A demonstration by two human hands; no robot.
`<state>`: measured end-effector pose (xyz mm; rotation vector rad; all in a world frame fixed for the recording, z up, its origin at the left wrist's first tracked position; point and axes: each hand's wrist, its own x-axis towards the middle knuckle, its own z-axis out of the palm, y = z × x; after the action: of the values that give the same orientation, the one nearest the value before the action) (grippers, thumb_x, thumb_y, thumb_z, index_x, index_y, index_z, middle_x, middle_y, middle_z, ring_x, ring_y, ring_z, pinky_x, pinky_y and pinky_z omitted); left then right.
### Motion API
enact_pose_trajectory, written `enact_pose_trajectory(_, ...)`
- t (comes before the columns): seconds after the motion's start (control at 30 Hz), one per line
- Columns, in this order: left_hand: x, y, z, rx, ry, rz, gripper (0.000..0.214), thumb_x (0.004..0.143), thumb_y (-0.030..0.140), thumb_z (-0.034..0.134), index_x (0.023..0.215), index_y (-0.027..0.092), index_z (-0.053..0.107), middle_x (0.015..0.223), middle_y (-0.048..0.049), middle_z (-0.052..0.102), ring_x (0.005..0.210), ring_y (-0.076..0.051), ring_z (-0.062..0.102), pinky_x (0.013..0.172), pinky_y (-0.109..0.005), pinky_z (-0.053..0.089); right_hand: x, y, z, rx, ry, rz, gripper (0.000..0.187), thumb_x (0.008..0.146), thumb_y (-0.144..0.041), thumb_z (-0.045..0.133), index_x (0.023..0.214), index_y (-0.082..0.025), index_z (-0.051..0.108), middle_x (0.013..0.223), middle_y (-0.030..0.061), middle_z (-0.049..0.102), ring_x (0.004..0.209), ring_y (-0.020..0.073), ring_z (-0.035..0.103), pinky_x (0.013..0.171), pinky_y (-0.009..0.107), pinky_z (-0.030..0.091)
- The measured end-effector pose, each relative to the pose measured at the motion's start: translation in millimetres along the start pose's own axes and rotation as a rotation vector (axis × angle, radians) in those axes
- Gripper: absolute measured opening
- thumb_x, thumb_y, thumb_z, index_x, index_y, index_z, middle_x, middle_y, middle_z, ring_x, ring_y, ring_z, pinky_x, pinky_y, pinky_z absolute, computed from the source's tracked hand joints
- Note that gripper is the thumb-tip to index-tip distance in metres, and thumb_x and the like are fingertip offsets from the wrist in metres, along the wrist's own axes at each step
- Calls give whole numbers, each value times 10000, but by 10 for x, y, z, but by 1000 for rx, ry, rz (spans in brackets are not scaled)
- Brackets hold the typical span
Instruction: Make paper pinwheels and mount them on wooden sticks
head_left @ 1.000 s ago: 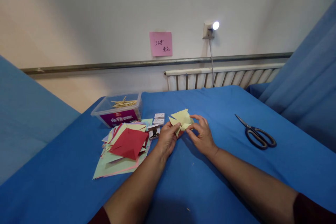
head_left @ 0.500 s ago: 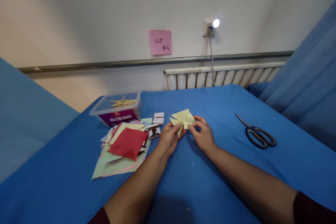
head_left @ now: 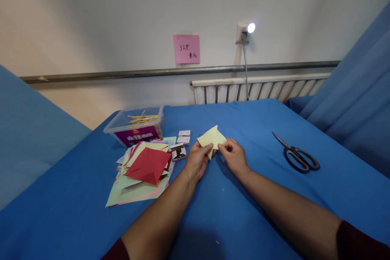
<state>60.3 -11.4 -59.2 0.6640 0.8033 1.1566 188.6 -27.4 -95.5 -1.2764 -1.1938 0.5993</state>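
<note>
A small piece of pale yellow paper (head_left: 212, 136), with slits cut into it, is held up between both hands over the table. My left hand (head_left: 197, 158) pinches its lower left part, thumb on top. On the right side, my right hand (head_left: 234, 155) grips the paper's corner between thumb and fingertips. The fingers behind the paper are partly hidden. Left of my left hand lies a pile of cut coloured paper with a red sheet (head_left: 149, 165) on top. A small open box (head_left: 178, 152) with shiny metal bits inside sits between the pile and my hand.
Black-handled scissors (head_left: 300, 158) lie at the right. Two small white boxes (head_left: 183, 140) stand behind the open one. A clear plastic tub (head_left: 134, 128) of wooden sticks is at the back left. Blue cloth (head_left: 262, 211) covers the table; a radiator (head_left: 262, 87) is behind it.
The slit that gaped at the paper's left side has closed up, its flaps brought together. My fingers shifted slightly on the paper; both hands keep hold of it.
</note>
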Motion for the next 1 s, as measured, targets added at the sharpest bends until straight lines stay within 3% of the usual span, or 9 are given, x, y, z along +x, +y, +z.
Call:
enact_pose_trajectory(0.57,41,-60,22,17,-1,69,478,533,135,818,981,126,652,995,-116,731,849,-220,689,762,-299,513,-27,29,20,-15,-26,1,207,764,-370,616,631,-211,611,890,56,642,865,203,611,861,367,467)
enact_pose_trajectory(0.67,71,-65,1,66,16,117,490,523,132,804,989,122,653,992,-114,729,836,-214,683,776,-309,507,-17,10,6,99,-27,63,176,722,-367,674,805,-216,636,983,63,655,902,210,618,853,376,486)
enact_pose_trajectory(0.8,98,-30,-53,213,22,168,535,525,119,782,1037,124,626,993,-105,718,831,-207,670,810,-334,501,67,-86,-78,330,21,197,571,626,-355,775,1135,-237,545,1107,79,646,982,222,622,850,383,506)
enact_pose_trajectory(1.0,48,86,-79,549,-92,227,637,537,70,735,1149,153,578,1035,-70,681,881,-192,634,802,-303,494,168,-238,-272,524,-296,395,582,594,-363,819,1094,-184,582,815,37,702,755,213,667,757,377,517)
